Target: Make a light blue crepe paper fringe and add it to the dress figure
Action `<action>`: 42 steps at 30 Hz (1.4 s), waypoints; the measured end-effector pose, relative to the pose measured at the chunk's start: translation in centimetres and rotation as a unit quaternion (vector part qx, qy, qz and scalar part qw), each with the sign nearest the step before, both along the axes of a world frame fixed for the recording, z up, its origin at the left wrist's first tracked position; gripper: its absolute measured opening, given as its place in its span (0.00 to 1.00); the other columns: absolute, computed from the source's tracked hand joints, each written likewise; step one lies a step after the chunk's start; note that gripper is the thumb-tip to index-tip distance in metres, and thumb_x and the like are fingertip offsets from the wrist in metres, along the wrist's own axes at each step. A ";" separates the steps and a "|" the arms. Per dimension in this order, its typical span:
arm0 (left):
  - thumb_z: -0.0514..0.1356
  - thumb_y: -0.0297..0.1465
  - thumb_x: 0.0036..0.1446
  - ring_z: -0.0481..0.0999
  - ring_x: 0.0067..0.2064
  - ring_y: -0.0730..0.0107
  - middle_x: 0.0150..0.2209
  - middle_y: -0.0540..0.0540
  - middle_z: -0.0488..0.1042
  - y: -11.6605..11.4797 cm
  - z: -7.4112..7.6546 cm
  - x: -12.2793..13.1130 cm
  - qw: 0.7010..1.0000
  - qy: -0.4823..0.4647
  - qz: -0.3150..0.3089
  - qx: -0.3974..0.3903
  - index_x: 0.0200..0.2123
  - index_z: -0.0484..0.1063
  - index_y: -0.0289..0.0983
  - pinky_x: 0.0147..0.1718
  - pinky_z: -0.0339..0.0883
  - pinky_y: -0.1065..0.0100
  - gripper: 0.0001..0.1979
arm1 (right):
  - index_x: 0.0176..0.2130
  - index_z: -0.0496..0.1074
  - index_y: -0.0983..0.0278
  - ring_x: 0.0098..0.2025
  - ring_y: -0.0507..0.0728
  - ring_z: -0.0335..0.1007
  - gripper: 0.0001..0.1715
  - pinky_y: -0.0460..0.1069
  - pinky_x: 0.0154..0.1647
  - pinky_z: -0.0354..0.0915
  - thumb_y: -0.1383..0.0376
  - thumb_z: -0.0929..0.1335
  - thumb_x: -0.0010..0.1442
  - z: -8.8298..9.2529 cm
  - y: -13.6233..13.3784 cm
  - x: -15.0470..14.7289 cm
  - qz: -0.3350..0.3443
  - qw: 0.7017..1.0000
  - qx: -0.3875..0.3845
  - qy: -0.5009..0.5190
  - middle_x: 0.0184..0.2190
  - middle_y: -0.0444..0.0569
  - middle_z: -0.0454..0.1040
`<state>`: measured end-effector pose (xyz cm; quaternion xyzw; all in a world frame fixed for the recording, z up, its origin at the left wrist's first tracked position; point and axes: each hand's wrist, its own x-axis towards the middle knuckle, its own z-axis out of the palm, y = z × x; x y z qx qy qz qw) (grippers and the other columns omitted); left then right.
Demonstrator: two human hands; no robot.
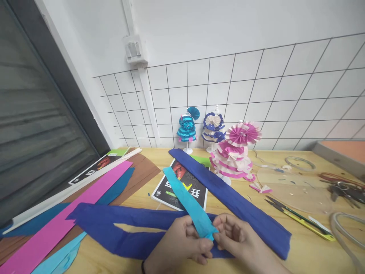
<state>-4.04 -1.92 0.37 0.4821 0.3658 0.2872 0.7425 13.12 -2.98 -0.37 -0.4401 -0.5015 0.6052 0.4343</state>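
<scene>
A light-blue crepe paper strip (186, 198) is pinched at its near end between both hands; its far end reaches up over a printed booklet. My left hand (182, 241) has thumb and fingers closed on the strip's left edge. Opposite it, my right hand (235, 236) grips the end's right corner, where the paper looks folded or gathered. Beneath the hands lies a dark-blue paper strip (137, 217), looped back on itself. Another long dark-blue strip (228, 194) runs diagonally behind my right hand.
Pink (94, 198) and brown paper (139, 171) lie at left. Small paper-decorated stands, teal (187, 127), blue-white (213, 127) and pink-white (234, 156), stand at the back. Scissors (276, 205), a yellow cutter (319, 228), keys (343, 190) and clear tubing (346, 236) lie at right.
</scene>
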 end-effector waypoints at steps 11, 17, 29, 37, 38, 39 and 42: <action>0.67 0.33 0.40 0.75 0.22 0.72 0.23 0.46 0.75 0.1 -1.2 0.5 0.998 0.041 0.042 -0.027 0.30 0.74 0.30 0.20 0.66 0.74 0.14 | 0.30 0.67 0.64 0.25 0.50 0.68 0.14 0.45 0.27 0.63 0.59 0.72 0.48 -0.2 0.0 0.2 0.009 0.999 0.007 0.033 0.22 0.41 0.71; 0.65 0.31 0.40 0.74 0.20 0.73 0.20 0.48 0.74 0.1 -0.8 0.8 0.996 0.057 0.060 -0.034 0.29 0.73 0.30 0.19 0.66 0.75 0.11 | 0.32 0.67 0.63 0.29 0.53 0.70 0.13 0.48 0.33 0.65 0.59 0.71 0.50 -0.1 -0.1 0.2 0.005 1.000 0.014 0.007 0.25 0.43 0.72; 0.65 0.30 0.42 0.74 0.22 0.72 0.21 0.47 0.74 -0.1 -1.4 0.7 0.998 0.046 0.029 0.022 0.30 0.74 0.30 0.20 0.66 0.74 0.11 | 0.38 0.64 0.63 0.27 0.55 0.71 0.18 0.50 0.32 0.65 0.60 0.71 0.50 -0.4 -0.3 -0.2 0.033 0.998 0.009 0.045 0.25 0.43 0.73; 0.68 0.33 0.39 0.73 0.25 0.72 0.24 0.46 0.75 0.2 -1.5 1.2 0.997 -0.004 0.063 0.047 0.30 0.74 0.30 0.21 0.67 0.74 0.15 | 0.37 0.66 0.62 0.30 0.57 0.72 0.17 0.50 0.33 0.66 0.57 0.71 0.49 -0.3 -0.3 0.1 0.011 1.000 0.028 0.005 0.26 0.45 0.75; 0.68 0.34 0.39 0.73 0.24 0.72 0.24 0.46 0.75 0.2 -1.6 1.2 0.996 0.003 0.072 0.046 0.29 0.74 0.30 0.20 0.67 0.74 0.15 | 0.37 0.67 0.62 0.30 0.57 0.72 0.17 0.51 0.33 0.67 0.57 0.71 0.50 -0.3 -0.3 0.2 0.013 0.999 0.034 -0.001 0.26 0.45 0.75; 0.68 0.35 0.39 0.73 0.23 0.72 0.23 0.45 0.75 0.2 -1.7 1.2 0.995 0.009 0.084 0.047 0.28 0.74 0.29 0.20 0.66 0.74 0.15 | 0.37 0.67 0.62 0.30 0.57 0.72 0.16 0.51 0.34 0.67 0.57 0.70 0.50 -0.3 -0.2 0.3 0.012 0.999 0.041 -0.010 0.27 0.46 0.75; 0.68 0.35 0.37 0.74 0.22 0.70 0.22 0.46 0.75 0.3 -1.6 1.2 0.991 0.026 0.123 0.051 0.25 0.72 0.30 0.19 0.67 0.73 0.15 | 0.36 0.71 0.62 0.31 0.58 0.72 0.13 0.51 0.35 0.66 0.57 0.70 0.51 -0.4 -0.1 0.5 -0.013 0.996 0.064 -0.063 0.29 0.48 0.76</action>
